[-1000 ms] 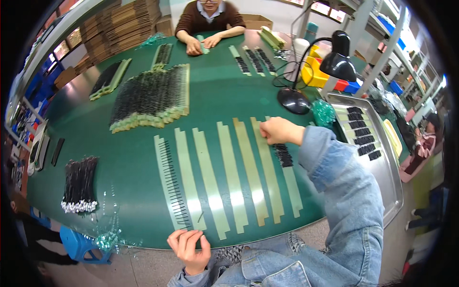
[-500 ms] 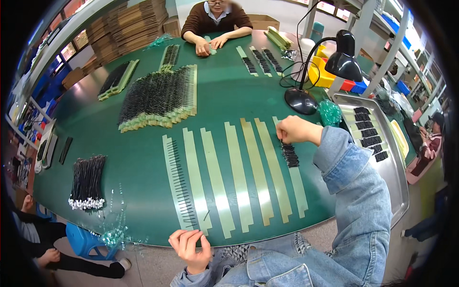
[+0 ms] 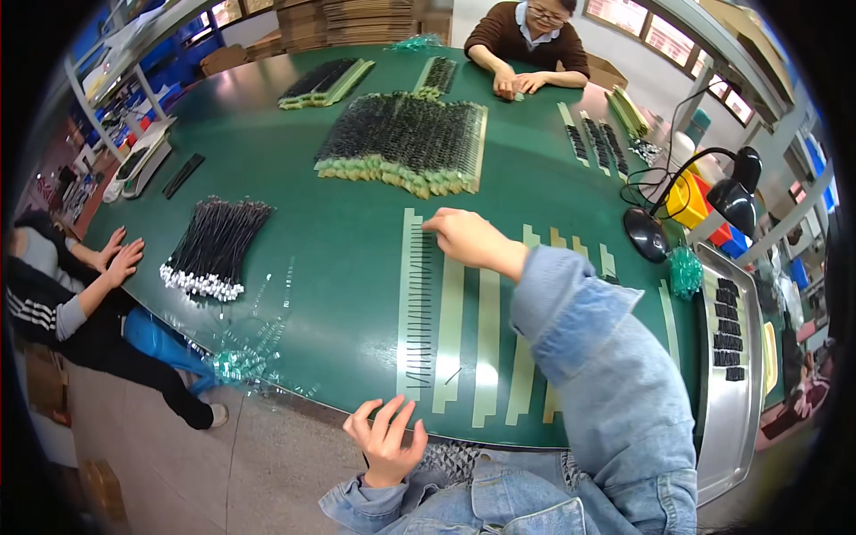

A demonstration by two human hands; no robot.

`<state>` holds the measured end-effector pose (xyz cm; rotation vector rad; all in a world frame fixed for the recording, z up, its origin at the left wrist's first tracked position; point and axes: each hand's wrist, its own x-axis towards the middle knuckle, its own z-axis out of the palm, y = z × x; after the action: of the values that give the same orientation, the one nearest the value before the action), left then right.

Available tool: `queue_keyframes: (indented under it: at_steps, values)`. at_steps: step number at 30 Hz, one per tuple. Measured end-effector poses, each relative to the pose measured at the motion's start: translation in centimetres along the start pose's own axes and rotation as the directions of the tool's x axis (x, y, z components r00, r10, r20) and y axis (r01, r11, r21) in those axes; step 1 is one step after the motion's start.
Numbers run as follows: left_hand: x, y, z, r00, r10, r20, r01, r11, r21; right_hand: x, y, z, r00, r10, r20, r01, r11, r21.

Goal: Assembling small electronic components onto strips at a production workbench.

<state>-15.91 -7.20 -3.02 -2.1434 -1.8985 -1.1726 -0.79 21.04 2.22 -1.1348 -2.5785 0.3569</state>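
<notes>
I have the right hand [image 3: 465, 239] bunched at the far end of a flat pale-green strip [image 3: 406, 312] lined with short black rods [image 3: 420, 305]; its grip I can't tell. The strip lies on a glossy green desk [image 3: 343, 267], the left hand [image 3: 389, 443] loosely spread, empty, by the near edge.

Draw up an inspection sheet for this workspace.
Surface: smooth dark-green tabletop, edge curved.
Job's things: long, flat pale-green strip bearing short black pieces in a row; similar flat strips to its right.
Clutter: crinkled translucent green film at the near-left edge.
Grippers: right hand, fingers at the first strip's far end, hold unclear; left hand open by its near end.
Cables: thin black cord looped beside a glossy black desk lamp.
Surroundings: co-worker in brown sweater opposite; another person at left.
</notes>
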Motion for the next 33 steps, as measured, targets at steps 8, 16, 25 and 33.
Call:
queue_keyframes:
  at_steps: [8,16,25,33]
  values:
    - [0.3,-0.3,0.5,1.0,0.01,-0.001,-0.01,1.0,0.006,0.4,0.1,3.5,0.99,-0.085,-0.11,0.071,0.99,-0.122]
    - [0.8,-0.5,0.6,1.0,0.025,-0.003,-0.026,1.0,-0.015,-6.7,-5.7,2.1,0.972,-0.234,-0.002,0.234,0.972,0.007]
    - [1.3,-0.2,0.1,1.0,0.024,0.021,-0.023,1.0,-0.017,-11.1,-11.1,1.5,0.966,-0.201,0.16,0.175,0.971,0.163]
    - [1.8,-0.4,-0.3,1.0,0.009,0.014,-0.007,0.997,-0.078,-10.2,-11.2,2.3,0.966,-0.189,0.175,0.172,0.979,0.104]
